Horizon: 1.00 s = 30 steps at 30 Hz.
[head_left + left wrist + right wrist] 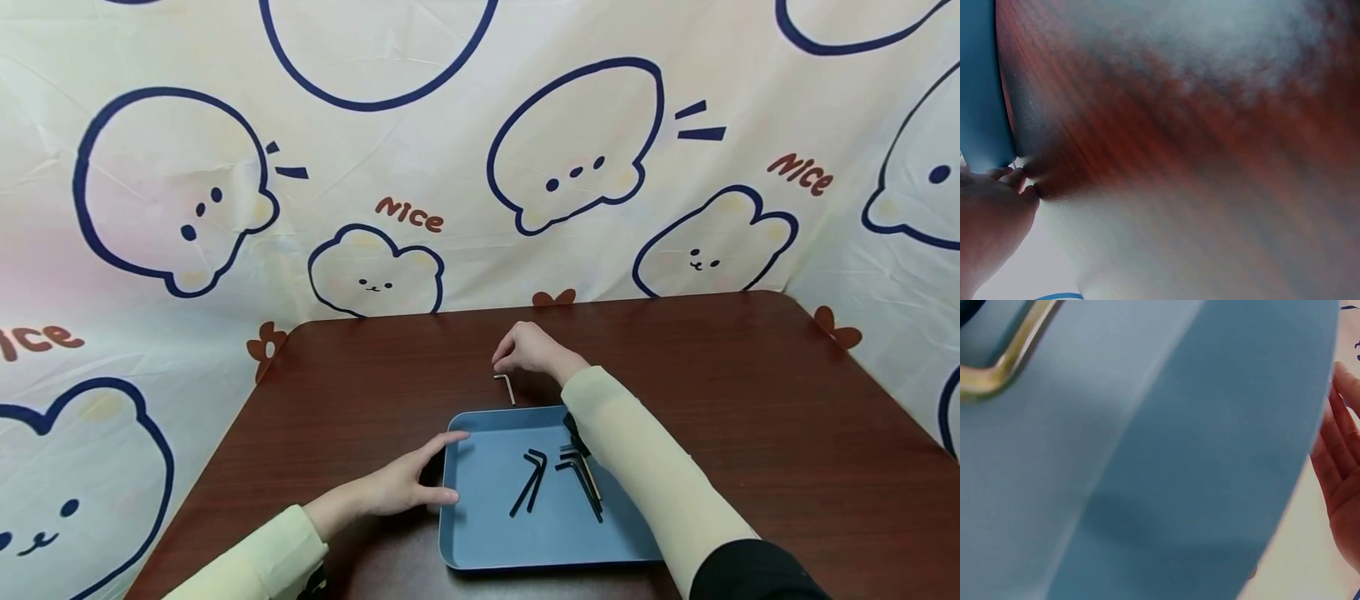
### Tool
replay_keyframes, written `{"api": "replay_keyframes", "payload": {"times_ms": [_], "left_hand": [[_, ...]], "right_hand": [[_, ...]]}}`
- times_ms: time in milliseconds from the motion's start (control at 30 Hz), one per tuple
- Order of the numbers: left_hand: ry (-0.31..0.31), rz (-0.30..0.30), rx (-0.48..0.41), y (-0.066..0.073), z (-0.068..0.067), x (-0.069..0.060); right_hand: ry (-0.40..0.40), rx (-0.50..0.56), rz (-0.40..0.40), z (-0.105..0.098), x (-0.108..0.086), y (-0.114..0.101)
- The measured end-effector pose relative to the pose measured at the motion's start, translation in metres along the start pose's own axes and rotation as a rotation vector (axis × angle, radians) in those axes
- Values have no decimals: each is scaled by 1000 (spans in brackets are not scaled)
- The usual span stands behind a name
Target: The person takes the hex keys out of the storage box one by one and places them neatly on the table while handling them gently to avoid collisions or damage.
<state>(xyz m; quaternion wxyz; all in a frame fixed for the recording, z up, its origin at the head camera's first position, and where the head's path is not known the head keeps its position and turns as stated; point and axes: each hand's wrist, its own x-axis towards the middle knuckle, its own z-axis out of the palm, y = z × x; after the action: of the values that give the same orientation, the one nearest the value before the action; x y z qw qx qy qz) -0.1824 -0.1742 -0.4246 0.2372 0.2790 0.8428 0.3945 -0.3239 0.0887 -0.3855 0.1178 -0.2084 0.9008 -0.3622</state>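
Pointing down, the bent fingers of my right hand point(531, 347) have their tips right by the short leg of a small silver hex key point(509, 388). Can't tell if I've got it pinched or am only touching it (contact's tiny in the head cam), nor whether it's flat on the table point(360, 367) or slightly raised. Pos.: just beyond the far rim of the blue tray point(487, 542), short leg twd my L, long leg running back twd the tray.

My left hand point(401, 486) is at the tray's L side, nothing in its grasp: thumb & index fairly straight and spread wide, index tip over the rim nr the far L corner, thumb by the same side lower down.

In the tray, 2 black hex keys point(527, 487) lie approx. mid, close together w/ their bends at the far end. To the R there's a tight bunch of dark keys point(587, 492) plus a brassy key point(592, 478), partly under my R forearm in this view. R wrist cam gets the brassy bend too, big & blurry. My pale yellow sleeve point(645, 458) hides the tray's R side. Backdrop point(465, 275): cream cloth w/ bear outlines, "Nice" lettering etc.
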Motion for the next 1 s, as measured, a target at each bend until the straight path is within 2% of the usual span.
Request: {"api": "replay_keyframes", "payload": {"times_ms": [433, 700, 1000], "left_hand": [[0, -1, 2, -1, 1, 1], [-2, -5, -12, -1, 0, 0], [-3, -5, -17, -1, 0, 0]], "right_hand": [[4, -35, 6, -25, -4, -4], [-33, -98, -22, -43, -11, -10], [-71, -142, -34, -50, -19, -9]]}}
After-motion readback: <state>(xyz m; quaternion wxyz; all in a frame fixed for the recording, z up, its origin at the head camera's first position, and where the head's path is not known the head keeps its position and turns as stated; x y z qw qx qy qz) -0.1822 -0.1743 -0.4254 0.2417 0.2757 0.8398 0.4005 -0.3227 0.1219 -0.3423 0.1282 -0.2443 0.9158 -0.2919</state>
